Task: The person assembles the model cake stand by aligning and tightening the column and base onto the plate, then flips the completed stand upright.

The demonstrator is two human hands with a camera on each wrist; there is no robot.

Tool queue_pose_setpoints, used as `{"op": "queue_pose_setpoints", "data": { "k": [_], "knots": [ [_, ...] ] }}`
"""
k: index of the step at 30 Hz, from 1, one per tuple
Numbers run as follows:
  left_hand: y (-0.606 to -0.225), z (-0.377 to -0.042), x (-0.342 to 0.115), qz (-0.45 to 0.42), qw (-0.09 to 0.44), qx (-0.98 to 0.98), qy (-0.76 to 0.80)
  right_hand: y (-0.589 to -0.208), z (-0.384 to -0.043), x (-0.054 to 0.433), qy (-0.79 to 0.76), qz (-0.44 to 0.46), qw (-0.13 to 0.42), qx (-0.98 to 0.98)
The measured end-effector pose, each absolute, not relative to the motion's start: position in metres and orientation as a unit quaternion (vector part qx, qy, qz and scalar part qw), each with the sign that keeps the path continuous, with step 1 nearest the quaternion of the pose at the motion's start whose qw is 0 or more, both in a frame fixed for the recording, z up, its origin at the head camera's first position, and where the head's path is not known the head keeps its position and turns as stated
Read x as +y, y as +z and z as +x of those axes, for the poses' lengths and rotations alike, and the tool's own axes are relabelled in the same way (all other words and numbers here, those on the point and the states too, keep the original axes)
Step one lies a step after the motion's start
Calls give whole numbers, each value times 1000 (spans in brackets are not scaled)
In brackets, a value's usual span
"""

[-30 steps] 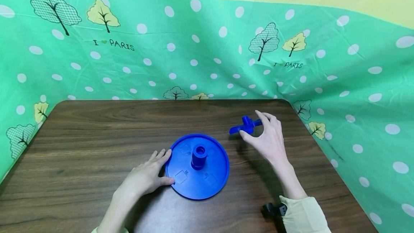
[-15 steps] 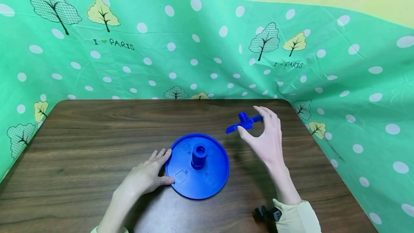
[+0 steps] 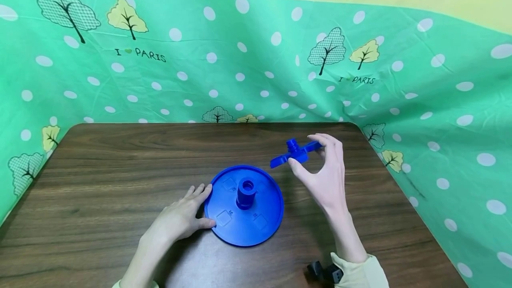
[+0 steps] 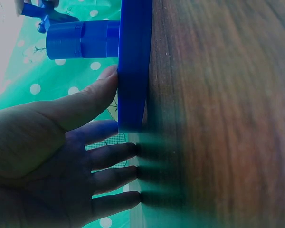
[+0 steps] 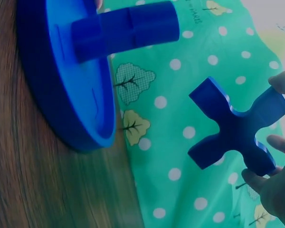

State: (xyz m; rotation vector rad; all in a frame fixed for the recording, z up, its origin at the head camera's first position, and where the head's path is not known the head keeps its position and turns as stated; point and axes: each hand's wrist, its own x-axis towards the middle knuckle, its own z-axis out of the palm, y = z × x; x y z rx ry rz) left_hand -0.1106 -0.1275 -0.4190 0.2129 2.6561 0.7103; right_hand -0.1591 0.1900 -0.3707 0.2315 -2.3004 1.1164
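The person's right hand [image 3: 324, 177] grips a blue four-armed cross piece [image 3: 299, 156], its thumb and fingers clamped on two neighbouring arms. The piece hangs in the air above the bench [image 3: 120, 181], beyond and to the right of a blue disc [image 3: 248, 231], well clear of it, with its short threaded stub [image 3: 293, 145] pointing upward and a little tilted. The disc lies flat on the bench, raised rim up, and a hollow blue post [image 3: 246, 195] stands upright at its middle. The left hand [image 3: 180, 217] rests at the disc's left edge, fingers straight and spread apart, thumb and forefinger touching the rim. Behind the bench hangs a green dotted cloth [image 3: 224, 74] printed with trees.
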Motion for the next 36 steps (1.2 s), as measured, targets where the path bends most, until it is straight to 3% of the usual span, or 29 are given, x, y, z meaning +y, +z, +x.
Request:
{"op": "queue_pose_setpoints", "data": {
  "k": [36],
  "knots": [
    [-418,-109,-128,75,187,946,256,-371,-138,161,474,158,164,-851]
  ]
}}
